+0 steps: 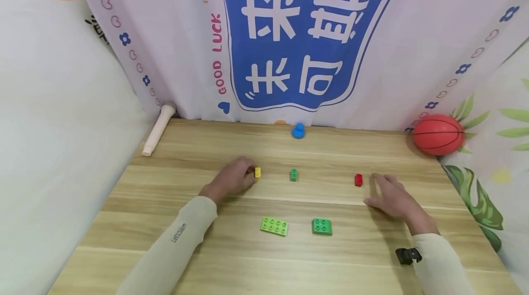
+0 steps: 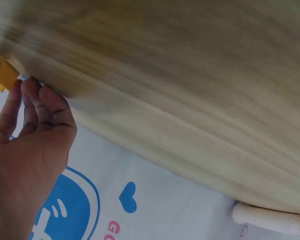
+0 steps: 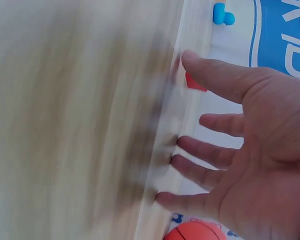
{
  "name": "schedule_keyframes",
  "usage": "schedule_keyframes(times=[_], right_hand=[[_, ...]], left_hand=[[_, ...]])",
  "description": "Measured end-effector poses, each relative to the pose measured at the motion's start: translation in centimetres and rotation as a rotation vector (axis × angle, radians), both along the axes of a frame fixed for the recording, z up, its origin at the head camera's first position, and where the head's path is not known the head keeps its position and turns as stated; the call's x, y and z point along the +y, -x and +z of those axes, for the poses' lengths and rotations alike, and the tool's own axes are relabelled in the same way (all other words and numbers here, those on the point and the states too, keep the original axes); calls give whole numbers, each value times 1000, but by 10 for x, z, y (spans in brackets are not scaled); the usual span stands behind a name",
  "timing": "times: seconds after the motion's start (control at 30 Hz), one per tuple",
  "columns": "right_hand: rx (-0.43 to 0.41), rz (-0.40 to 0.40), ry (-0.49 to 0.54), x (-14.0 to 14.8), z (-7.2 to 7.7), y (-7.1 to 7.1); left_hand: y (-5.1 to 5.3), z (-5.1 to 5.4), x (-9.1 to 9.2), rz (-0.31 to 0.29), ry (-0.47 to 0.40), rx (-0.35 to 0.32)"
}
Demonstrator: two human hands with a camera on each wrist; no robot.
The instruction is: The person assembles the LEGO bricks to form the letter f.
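The person's left grip (image 1: pixel 234 177) is pinched on a small yellow two-stud plastic brick (image 1: pixel 258 173), the thumb and fingertips against its sides, low over the wood-grained bench (image 1: pixel 231 263). The right grip (image 1: pixel 392 197) has its thumb and fingers spread apart around nothing; a small red two-stud plastic brick (image 1: pixel 358 180) is near it, just to the left of its fingertips and apart from them.

To the right of the left grip, between the two, is a small green two-stud plastic brick (image 1: pixel 293 175). Nearer the person than the left grip and a little to its right lies a flat light-green eight-stud plastic brick (image 1: pixel 274 226). A square green four-stud plastic brick (image 1: pixel 322 226) lies to the left of the right grip, also nearer the person.

Beyond both grips, at the far edge, sits a small rounded blue toy (image 1: pixel 298 131). A pale cylindrical stick (image 1: pixel 159 130) lies beyond the left grip, to its left; a red ball with black lines (image 1: pixel 439 134) rests beyond the right grip, to its right.
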State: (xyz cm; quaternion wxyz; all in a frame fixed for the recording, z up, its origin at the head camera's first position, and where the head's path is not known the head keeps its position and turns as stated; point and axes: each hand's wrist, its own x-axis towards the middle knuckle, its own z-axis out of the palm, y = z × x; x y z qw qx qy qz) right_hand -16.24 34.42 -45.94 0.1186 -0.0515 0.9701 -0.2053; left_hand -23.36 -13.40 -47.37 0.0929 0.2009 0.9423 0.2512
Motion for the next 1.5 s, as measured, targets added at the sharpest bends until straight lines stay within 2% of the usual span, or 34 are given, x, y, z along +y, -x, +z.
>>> schedule_keyframes(times=[0.07,0.23,0.47,0.63,0.73,0.87,0.97,1.13,1.33,1.5], right_hand=[[43,15,31,-9,1,8],[152,61,52,-23,1,22],[207,41,24,-24,-2,25],[228,31,55,-26,-4,25],[248,42,75,-37,-3,27],[269,75,122,-67,7,32],[280,118,177,-100,15,41],[235,212,237,-162,19,57],[155,340,258,-221,9,69],[130,350,248,-242,3,70]], left_hand=[[0,1,12,-15,16,0],[-3,1,22,26,22,16],[-6,-3,23,18,-37,23],[-5,-7,23,25,-77,31],[-4,-8,22,27,-84,32],[-1,-8,22,24,-89,31],[0,-9,21,25,-100,25],[0,-10,19,33,-114,16],[0,-13,20,28,-151,-2],[0,-13,19,41,-159,-13]])
